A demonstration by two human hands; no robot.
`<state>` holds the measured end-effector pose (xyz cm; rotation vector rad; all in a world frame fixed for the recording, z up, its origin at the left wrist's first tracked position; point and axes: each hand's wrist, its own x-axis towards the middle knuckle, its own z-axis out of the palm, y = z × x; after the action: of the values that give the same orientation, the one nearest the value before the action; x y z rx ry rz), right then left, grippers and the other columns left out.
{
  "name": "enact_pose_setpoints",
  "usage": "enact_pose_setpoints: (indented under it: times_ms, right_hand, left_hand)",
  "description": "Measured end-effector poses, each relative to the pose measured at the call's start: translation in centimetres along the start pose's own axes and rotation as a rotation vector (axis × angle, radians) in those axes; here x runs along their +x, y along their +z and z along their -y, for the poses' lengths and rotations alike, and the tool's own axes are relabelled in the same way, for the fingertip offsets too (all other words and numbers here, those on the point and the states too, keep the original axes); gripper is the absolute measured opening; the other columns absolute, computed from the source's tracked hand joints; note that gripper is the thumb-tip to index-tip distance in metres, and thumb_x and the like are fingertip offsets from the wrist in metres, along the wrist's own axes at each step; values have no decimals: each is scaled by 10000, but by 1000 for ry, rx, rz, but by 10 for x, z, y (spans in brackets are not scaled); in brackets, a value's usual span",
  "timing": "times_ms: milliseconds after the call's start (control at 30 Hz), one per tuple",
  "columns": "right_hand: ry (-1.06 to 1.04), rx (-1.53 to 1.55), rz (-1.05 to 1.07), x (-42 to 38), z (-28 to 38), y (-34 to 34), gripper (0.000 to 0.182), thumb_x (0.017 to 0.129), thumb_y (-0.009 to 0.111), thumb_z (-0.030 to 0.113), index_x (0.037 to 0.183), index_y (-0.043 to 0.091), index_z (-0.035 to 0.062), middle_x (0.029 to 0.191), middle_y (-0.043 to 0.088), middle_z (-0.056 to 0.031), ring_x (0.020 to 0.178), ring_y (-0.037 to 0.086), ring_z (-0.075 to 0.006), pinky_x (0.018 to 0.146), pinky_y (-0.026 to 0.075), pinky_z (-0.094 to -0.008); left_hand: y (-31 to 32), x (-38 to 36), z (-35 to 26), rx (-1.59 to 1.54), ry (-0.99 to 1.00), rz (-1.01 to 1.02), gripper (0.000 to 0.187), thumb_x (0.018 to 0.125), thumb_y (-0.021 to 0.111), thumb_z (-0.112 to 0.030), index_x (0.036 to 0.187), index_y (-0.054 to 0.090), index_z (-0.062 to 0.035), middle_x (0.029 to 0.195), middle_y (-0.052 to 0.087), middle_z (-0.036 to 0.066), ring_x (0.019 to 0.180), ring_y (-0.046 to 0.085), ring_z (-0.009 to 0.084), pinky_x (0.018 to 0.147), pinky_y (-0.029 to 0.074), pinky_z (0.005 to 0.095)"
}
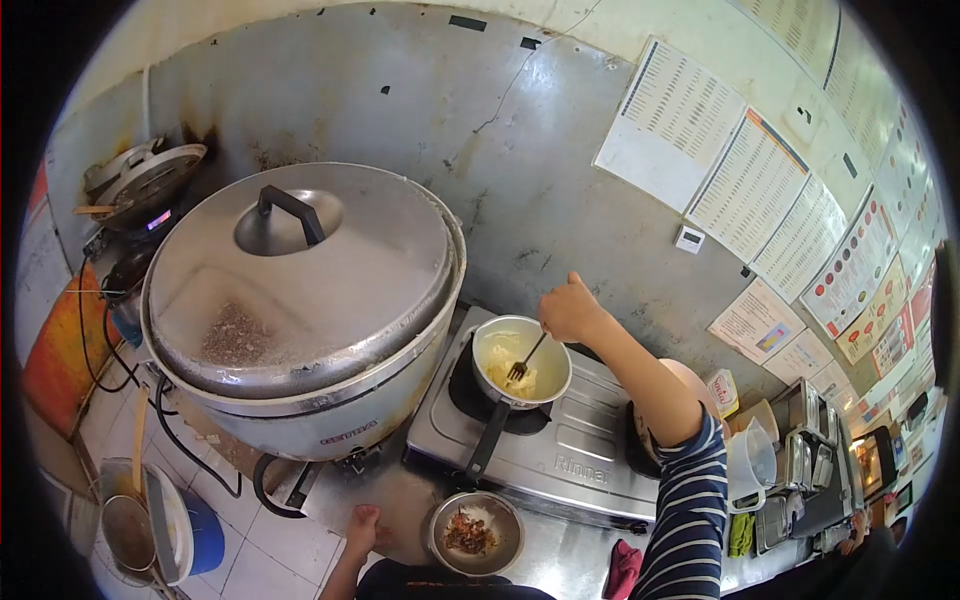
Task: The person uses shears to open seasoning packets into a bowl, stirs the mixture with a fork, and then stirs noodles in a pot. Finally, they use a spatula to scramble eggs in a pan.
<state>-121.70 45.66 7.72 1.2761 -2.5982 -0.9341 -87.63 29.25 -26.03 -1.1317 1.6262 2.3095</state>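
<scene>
My right hand (572,310) is closed around the handle of a fork (518,371), whose tines rest in a pale yellow mixture inside a small saucepan (560,378). The saucepan sits on the left burner of a silver gas stove (590,425), its black handle pointing toward me. Near the counter's front edge is my left hand (366,528), its fingers curled in and too small to make out fully. Just right of that hand stands a metal bowl (514,535) holding a brown chopped mixture and something white.
A very large lidded rice cooker (380,300) stands left of the stove. A red cloth (624,568) lies at the front. To the right are a clear plastic jug (750,465) and metal containers (800,410). A blue bucket (207,530) is on the floor.
</scene>
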Motion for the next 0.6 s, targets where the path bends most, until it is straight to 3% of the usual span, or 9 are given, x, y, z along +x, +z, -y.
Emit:
enact_pose_setpoints:
  times_ms: [33, 167, 233, 500, 600]
  right_hand:
    - [2, -25, 29, -5, 1, -11, 103, 664, 521, 142, 679, 607, 89, 722, 602, -80, 711, 576, -205, 798, 301, -381]
    - [80, -123, -47, -9, -11, -22, 110, 691, 512, 148, 662, 610, 106, 707, 603, -70, 682, 578, -194, 794, 295, -366]
    - [146, -140, -228, -3, -22, -6, 77, 642, 532, 127, 599, 594, 123, 609, 581, -54, 608, 565, -188, 740, 311, -355]
    - [172, -75, -224, 34, -19, 92, 110, 672, 524, 176, 669, 619, 121, 655, 596, -45, 692, 571, -189, 777, 306, -389]
    - [114, 15, -138, 33, -19, 81, 110, 669, 527, 196, 670, 631, 160, 653, 594, -28, 718, 562, -185, 763, 302, -387]
  left_hand:
    - [0, 1, 1, 1, -5, 2, 251, 831, 429, -296, 977, 346, -109, 935, 434, 88, 644, 584, 245, 483, 489, 337]
    - [-1, 4, 2, -11, 52, 10, 253, 828, 432, -296, 978, 346, -111, 925, 436, 81, 648, 583, 243, 475, 484, 323]
    - [1, 5, -1, -15, 68, 20, 254, 827, 433, -297, 977, 346, -111, 923, 436, 80, 648, 582, 243, 472, 483, 320]
    - [-4, 8, 10, 5, 86, -4, 274, 825, 443, -323, 966, 358, -105, 923, 438, 83, 653, 577, 238, 492, 492, 334]
    - [-3, -4, 1, -41, 44, 5, 259, 825, 440, -307, 969, 359, -107, 922, 438, 83, 653, 575, 232, 488, 491, 335]
